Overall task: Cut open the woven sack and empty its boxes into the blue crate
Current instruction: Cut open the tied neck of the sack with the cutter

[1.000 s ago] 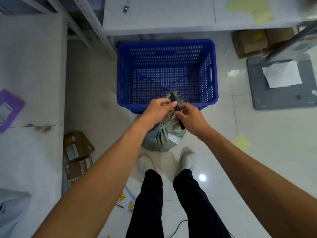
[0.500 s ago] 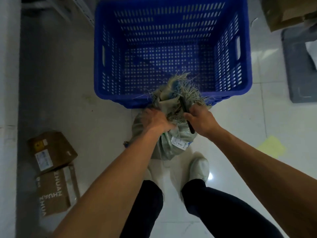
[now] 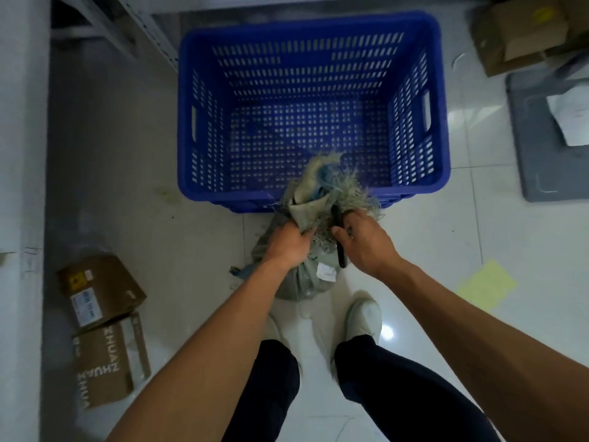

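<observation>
A: What have the fingers got?

B: The left hand point(image 3: 288, 242) has its fingers curled tight round the gathered neck of the woven sack point(image 3: 306, 282), bunching the cloth. The right hand point(image 3: 366, 239) is wrapped round a black cutter point(image 3: 341, 253). The cutter's lower end sticks out below the fist and its upper end runs into loose threads, so I can't tell where the blade sits.

A: And the sack itself?

B: It stands on the floor against the near wall of the blue crate point(image 3: 306, 27), with its frayed top point(image 3: 325, 178) leaning in over the crate's near rim. A white label point(image 3: 327, 272) shows on the side turned away from the crate. I can't tell whether it is cut open, and what it holds is hidden.

A: Around that?

B: A white shoe point(image 3: 365, 315) is just beyond the sack from the crate. Left of the crate and nearer the person, two cardboard boxes point(image 3: 98, 288) lie touching. Right of the crate there is a grey mat point(image 3: 538, 173), and nearer the person a yellow paper point(image 3: 486, 283) lies on the tiles.
</observation>
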Available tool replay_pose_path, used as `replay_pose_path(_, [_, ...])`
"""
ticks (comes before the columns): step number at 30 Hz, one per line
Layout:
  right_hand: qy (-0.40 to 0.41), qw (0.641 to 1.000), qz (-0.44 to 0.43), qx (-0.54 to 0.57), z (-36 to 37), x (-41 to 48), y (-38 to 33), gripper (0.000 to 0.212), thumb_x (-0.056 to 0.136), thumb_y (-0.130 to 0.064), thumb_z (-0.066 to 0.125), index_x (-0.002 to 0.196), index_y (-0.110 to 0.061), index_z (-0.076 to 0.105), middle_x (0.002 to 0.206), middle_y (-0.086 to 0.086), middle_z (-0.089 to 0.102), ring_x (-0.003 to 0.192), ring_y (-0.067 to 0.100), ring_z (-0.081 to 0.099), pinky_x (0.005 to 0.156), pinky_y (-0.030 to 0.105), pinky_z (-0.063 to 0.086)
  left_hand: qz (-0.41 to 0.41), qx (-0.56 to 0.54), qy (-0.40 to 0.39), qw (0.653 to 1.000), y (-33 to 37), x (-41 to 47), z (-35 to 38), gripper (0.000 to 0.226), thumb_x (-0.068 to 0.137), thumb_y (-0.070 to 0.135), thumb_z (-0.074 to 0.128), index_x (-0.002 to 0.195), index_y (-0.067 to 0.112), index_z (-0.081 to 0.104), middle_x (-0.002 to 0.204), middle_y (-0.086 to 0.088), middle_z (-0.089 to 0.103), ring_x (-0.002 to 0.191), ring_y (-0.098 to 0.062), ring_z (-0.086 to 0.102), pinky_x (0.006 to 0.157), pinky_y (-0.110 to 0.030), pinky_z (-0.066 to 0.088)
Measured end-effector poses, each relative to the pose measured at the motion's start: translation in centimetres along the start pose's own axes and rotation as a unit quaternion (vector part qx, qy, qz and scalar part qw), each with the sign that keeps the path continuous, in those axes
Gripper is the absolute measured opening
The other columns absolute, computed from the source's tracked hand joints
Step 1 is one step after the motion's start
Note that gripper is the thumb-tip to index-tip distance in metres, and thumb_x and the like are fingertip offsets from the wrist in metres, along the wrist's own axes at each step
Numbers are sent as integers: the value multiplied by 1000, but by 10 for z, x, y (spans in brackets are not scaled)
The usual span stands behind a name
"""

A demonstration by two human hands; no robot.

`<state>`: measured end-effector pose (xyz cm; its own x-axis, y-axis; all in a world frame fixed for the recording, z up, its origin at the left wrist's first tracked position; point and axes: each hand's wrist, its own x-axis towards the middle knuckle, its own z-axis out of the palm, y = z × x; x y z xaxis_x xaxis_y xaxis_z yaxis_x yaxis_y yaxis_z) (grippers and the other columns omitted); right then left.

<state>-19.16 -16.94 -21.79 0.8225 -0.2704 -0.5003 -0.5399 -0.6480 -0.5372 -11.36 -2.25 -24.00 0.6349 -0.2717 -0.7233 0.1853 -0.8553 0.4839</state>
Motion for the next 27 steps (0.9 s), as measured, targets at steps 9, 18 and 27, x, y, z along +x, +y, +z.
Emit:
replay_pose_path(9, [5, 1000, 12, 5, -96, -102, -97, 21, 100, -31, 53, 93, -12, 51, 104, 12, 58, 91, 30, 57, 70, 34, 40, 4, 8, 17, 1000, 50, -137, -70, 38, 102, 41, 49, 123, 13, 64, 121, -16, 68, 109, -38, 63, 92, -44, 53])
replay_pose_path(18, [94, 985, 17, 141, -235, -220, -227, 31, 98, -33, 56, 83, -6, 56, 75, 4, 59, 71, 24, 54, 68, 45, 45, 127, -92, 71, 985, 166, -331, -196, 39, 105, 41, 49, 134, 16, 60, 127, -9, 68, 116, -29, 62, 94, -41, 51])
replay_pose_path(27, [227, 945, -86, 218, -337, -308, -302, 25, 98, -31, 59, 74, -23, 53, 87, -6, 50, 74, 5, 50, 64, 17, 36, 204, -207, 125, 949, 237, -446, -271, 38, 108, 41, 44, 138, 21, 56, 113, 13, 58, 105, -7, 55, 88, -19, 35])
